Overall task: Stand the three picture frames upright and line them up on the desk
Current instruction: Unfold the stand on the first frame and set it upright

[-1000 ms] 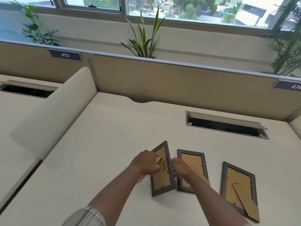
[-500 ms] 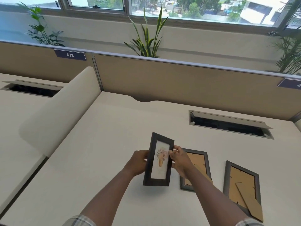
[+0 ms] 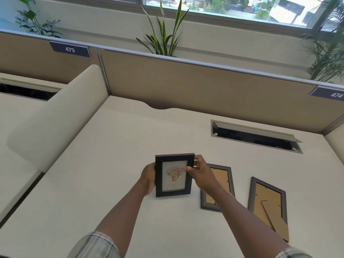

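Observation:
A dark picture frame (image 3: 174,175) with a flower print faces me, held upright over the cream desk (image 3: 111,164). My left hand (image 3: 149,178) grips its left edge and my right hand (image 3: 200,174) grips its right edge, thumb on the front. Whether its bottom edge touches the desk I cannot tell. A second grey frame (image 3: 222,183) lies face down just to the right, partly under my right forearm. A third grey frame (image 3: 268,202) lies face down further right, its cardboard stand folded out toward me.
A beige partition (image 3: 204,86) runs along the desk's far edge, with plants behind it. A cable hatch (image 3: 255,135) is open at the back right. A rounded cream side divider (image 3: 55,116) bounds the desk on the left.
The left frame was lifted off the desk and turned from back-up to front-facing. It now stands squarer and more upright between both hands.

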`<act>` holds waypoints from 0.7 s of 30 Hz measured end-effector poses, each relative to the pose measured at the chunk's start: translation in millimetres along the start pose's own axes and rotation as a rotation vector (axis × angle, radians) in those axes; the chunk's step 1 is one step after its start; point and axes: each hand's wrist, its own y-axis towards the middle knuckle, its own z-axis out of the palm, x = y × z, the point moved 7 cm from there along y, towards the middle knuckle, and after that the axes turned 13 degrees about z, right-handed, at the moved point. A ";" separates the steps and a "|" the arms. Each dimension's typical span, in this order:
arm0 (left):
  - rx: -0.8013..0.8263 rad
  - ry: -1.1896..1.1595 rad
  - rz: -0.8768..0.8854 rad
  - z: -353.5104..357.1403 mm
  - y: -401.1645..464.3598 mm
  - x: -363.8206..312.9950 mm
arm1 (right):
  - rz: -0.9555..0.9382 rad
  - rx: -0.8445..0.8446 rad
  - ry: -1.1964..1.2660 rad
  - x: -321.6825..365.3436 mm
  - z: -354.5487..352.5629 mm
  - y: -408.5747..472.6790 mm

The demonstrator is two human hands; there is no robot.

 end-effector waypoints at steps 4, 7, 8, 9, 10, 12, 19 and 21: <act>-0.071 -0.035 0.021 -1.2 4.8 1.2 | -0.021 -0.021 -0.145 -3.5 7.5 -1.2; -0.075 -0.005 0.039 0.6 6.1 -0.8 | -0.013 -0.039 -0.177 -10.2 6.1 0.1; -0.076 0.004 0.043 1.4 5.6 -1.5 | -0.016 -0.036 -0.195 -11.8 5.7 -0.8; -0.079 0.010 0.048 2.9 4.5 -2.6 | -0.021 -0.029 -0.211 -12.6 5.2 -2.3; -0.083 0.008 0.054 3.9 4.5 -2.7 | -0.026 -0.021 -0.223 -13.6 5.0 -3.8; -0.095 0.002 0.059 3.4 5.3 0.3 | -0.020 0.000 -0.229 -16.1 5.5 -5.2; -0.565 0.407 -0.016 -31.2 -17.9 8.7 | 0.036 -0.009 -0.382 -40.2 -24.3 -8.8; -0.657 0.548 -0.130 -36.4 -39.2 19.1 | 0.085 -0.086 -0.467 -53.7 -47.1 -9.1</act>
